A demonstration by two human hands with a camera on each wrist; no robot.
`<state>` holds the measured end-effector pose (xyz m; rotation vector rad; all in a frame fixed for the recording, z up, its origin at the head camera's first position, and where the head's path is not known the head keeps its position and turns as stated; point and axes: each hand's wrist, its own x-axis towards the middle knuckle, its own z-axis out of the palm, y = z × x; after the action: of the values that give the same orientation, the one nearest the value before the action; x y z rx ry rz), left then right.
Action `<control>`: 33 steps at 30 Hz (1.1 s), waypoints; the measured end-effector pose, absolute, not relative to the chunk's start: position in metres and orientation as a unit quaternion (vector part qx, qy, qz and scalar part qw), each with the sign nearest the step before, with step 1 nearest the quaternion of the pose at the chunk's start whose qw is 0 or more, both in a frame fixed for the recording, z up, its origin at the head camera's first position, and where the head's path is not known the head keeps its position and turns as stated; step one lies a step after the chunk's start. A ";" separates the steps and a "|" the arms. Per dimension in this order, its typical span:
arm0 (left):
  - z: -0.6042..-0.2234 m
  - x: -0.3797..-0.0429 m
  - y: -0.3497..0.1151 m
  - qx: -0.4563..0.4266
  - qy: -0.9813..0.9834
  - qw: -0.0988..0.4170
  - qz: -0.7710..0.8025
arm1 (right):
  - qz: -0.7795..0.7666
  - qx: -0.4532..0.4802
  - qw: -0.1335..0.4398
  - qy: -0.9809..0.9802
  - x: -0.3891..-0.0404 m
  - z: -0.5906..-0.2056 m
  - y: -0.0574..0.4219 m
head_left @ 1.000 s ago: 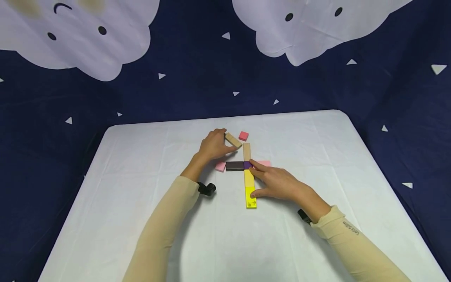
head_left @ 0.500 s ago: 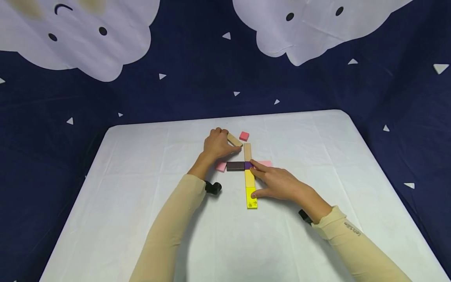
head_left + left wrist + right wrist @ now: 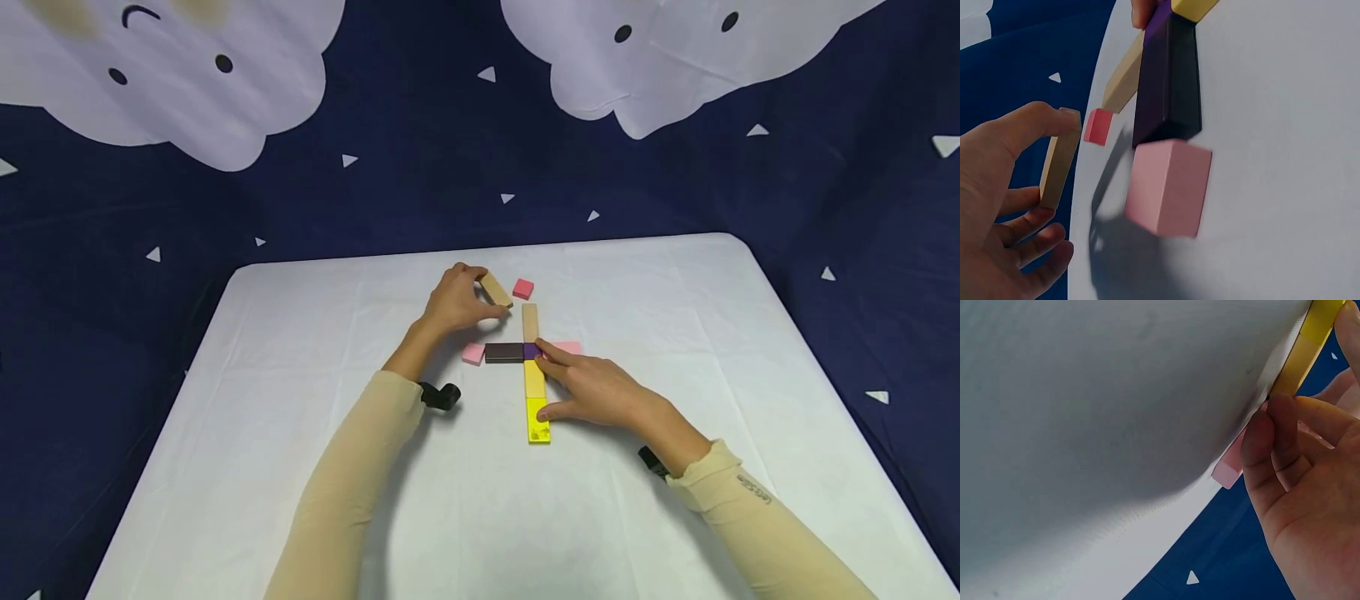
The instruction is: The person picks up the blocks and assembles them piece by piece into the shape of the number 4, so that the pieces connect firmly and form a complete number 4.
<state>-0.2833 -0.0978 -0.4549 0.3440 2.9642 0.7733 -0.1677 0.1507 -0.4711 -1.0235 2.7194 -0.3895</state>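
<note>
My left hand (image 3: 453,302) pinches a plain wooden block (image 3: 1060,162) end to end, thumb on one end and fingertips on the other. The block looks raised above the cloth. Below it, a cross of blocks lies flat: a second wooden block (image 3: 530,321), a purple block (image 3: 531,352), a light yellow block (image 3: 535,379) and a bright yellow block (image 3: 537,429) in line. A black block (image 3: 504,353) and small pink block (image 3: 473,353) extend left; a longer pink block (image 3: 567,347) extends right. My right hand (image 3: 600,390) rests fingertips by the purple block, thumb on the bright yellow.
A small red block (image 3: 523,289) lies apart, beyond the upper end of the cross. The white-covered table (image 3: 465,517) ends at a rounded far edge, with a dark blue cloud-patterned cloth (image 3: 420,200) behind it.
My left hand moved slightly right, then back left and a little farther away, carrying the wooden block, which now stands at a steeper angle. My right hand stays in place.
</note>
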 end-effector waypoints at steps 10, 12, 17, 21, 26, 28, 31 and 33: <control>-0.452 -0.278 -0.110 0.163 0.958 0.067 0.228 | -0.131 -0.346 0.102 0.924 -0.167 -0.473 0.154; -0.451 -0.277 -0.112 0.168 0.957 0.069 0.227 | -0.129 -0.343 0.103 0.925 -0.167 -0.474 0.154; -0.451 -0.276 -0.120 0.184 0.955 0.077 0.219 | -0.131 -0.347 0.100 0.923 -0.168 -0.475 0.154; -0.453 -0.278 -0.125 0.202 0.952 0.084 0.213 | -0.128 -0.351 0.097 0.923 -0.169 -0.474 0.153; -0.454 -0.280 -0.127 0.210 0.950 0.091 0.214 | -0.131 -0.349 0.098 0.923 -0.168 -0.473 0.153; -0.455 -0.279 -0.128 0.208 0.949 0.099 0.214 | -0.132 -0.350 0.098 0.922 -0.167 -0.472 0.152; -0.457 -0.279 -0.129 0.201 0.950 0.113 0.212 | -0.131 -0.352 0.098 0.922 -0.167 -0.472 0.152; -0.458 -0.279 -0.130 0.198 0.950 0.119 0.211 | -0.129 -0.353 0.097 0.921 -0.167 -0.472 0.152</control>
<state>-0.2791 -0.1300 -0.4578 0.5797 2.7767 0.6179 -0.1673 0.1519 -0.4716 -1.0463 2.7289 -0.3834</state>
